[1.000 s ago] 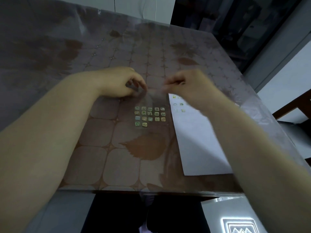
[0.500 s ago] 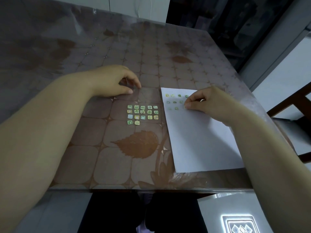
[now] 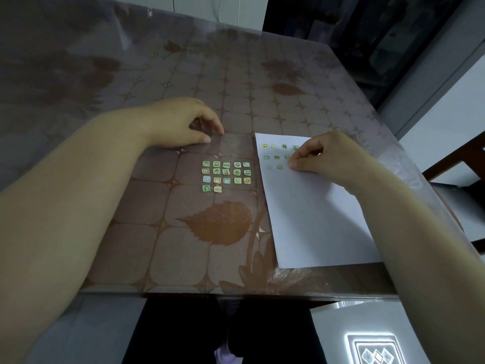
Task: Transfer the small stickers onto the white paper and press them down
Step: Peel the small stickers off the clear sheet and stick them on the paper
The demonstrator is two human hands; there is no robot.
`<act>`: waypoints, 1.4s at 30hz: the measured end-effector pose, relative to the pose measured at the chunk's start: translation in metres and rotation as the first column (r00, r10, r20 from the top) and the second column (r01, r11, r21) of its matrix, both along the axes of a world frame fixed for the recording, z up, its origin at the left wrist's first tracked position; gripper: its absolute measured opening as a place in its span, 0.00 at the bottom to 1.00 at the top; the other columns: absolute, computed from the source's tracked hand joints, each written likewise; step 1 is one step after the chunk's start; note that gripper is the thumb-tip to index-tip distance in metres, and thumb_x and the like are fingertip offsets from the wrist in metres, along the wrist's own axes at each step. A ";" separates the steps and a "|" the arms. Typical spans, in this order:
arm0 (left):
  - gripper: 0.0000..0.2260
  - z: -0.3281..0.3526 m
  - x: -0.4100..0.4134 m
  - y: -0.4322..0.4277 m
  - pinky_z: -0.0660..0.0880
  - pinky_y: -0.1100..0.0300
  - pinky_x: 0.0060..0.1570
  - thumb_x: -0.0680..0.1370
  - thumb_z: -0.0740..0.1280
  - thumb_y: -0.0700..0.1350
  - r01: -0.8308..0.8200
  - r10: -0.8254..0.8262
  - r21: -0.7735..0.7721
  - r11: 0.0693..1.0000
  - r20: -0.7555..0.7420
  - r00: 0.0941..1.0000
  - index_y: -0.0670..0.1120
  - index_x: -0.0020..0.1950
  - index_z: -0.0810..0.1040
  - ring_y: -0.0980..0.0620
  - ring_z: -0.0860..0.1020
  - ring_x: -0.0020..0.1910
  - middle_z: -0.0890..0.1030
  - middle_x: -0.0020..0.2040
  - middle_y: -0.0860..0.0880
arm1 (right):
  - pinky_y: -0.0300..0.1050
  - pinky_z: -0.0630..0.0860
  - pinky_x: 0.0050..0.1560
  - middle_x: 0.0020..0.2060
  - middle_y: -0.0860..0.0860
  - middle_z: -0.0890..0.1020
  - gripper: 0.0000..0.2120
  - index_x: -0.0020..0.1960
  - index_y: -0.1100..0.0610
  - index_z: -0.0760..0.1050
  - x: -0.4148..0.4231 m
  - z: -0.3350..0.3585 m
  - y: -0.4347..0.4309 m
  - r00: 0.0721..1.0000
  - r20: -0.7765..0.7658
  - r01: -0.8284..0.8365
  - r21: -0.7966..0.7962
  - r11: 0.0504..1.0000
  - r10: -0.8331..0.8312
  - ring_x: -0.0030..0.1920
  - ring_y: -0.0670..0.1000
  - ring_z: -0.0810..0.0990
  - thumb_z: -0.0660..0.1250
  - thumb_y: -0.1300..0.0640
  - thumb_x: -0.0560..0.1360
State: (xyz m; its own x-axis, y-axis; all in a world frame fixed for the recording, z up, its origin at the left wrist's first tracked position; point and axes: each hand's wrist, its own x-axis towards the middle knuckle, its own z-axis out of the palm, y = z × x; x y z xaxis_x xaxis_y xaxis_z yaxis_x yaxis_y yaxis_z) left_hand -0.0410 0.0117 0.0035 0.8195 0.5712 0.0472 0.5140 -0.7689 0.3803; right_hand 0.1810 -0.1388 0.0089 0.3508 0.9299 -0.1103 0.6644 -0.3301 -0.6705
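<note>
A clear sticker sheet point(image 3: 233, 148) lies mid-table with several small green and yellow stickers point(image 3: 226, 176) in rows on it. My left hand point(image 3: 181, 124) pinches the sheet's far left corner between thumb and curled fingers. To the right lies the white paper point(image 3: 315, 219), with several stuck-on stickers point(image 3: 277, 156) near its top edge. My right hand point(image 3: 330, 156) rests on the paper's upper part, thumb and forefinger pinched together with their tips down on the paper just right of those stickers. Whatever sits under the fingertips is hidden.
The brown leaf-patterned table point(image 3: 157, 245) has a glossy clear cover. Its near edge runs just below the paper's bottom. A wooden chair point(image 3: 456, 164) stands off the right edge. A lit patterned floor tile point(image 3: 375, 348) shows at bottom right.
My right hand moved from the sheet's top edge over to the white paper and lowered its pinched fingertips onto it. My left hand kept its grip on the sheet.
</note>
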 end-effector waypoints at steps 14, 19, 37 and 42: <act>0.11 -0.001 -0.001 0.000 0.66 0.66 0.47 0.73 0.67 0.40 -0.006 0.007 -0.024 1.000 0.042 0.999 0.49 0.54 0.79 0.59 0.72 0.43 0.76 0.48 0.51 | 0.37 0.61 0.25 0.26 0.48 0.70 0.05 0.39 0.51 0.80 -0.036 0.011 0.021 0.982 0.026 -0.189 0.022 0.982 0.188 0.26 0.46 0.66 0.75 0.56 0.66; 0.10 -0.002 0.000 0.000 0.66 0.73 0.42 0.73 0.68 0.41 -0.008 0.010 -0.032 0.999 0.056 0.998 0.49 0.53 0.79 0.66 0.72 0.41 0.75 0.46 0.53 | 0.30 0.61 0.24 0.17 0.38 0.69 0.04 0.41 0.52 0.83 -0.055 -0.003 0.026 0.974 0.112 -0.211 0.126 0.969 0.197 0.23 0.37 0.69 0.73 0.54 0.68; 0.14 0.003 0.003 -0.012 0.71 0.55 0.54 0.69 0.72 0.49 -0.046 0.049 -0.070 0.996 0.053 0.997 0.49 0.52 0.79 0.51 0.74 0.49 0.75 0.47 0.51 | 0.37 0.64 0.31 0.29 0.44 0.69 0.03 0.43 0.54 0.77 -0.065 -0.012 0.026 0.934 0.200 -0.312 0.053 0.949 0.296 0.29 0.43 0.70 0.67 0.55 0.74; 0.13 0.002 0.002 -0.011 0.71 0.56 0.53 0.69 0.72 0.48 -0.045 0.049 -0.069 0.997 0.053 0.997 0.50 0.52 0.78 0.51 0.75 0.48 0.76 0.47 0.50 | 0.43 0.68 0.40 0.41 0.47 0.70 0.05 0.46 0.55 0.77 -0.068 -0.013 0.025 0.903 0.297 -0.344 0.072 0.936 0.309 0.38 0.47 0.72 0.64 0.55 0.76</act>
State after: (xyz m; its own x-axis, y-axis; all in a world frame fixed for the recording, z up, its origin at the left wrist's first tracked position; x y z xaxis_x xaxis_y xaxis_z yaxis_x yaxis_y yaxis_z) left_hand -0.0387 0.0009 0.0054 0.7889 0.6124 0.0512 0.5260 -0.7160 0.4590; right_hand 0.1126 -0.1139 -0.0045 0.0248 0.9975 0.0662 0.8855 0.0088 -0.4645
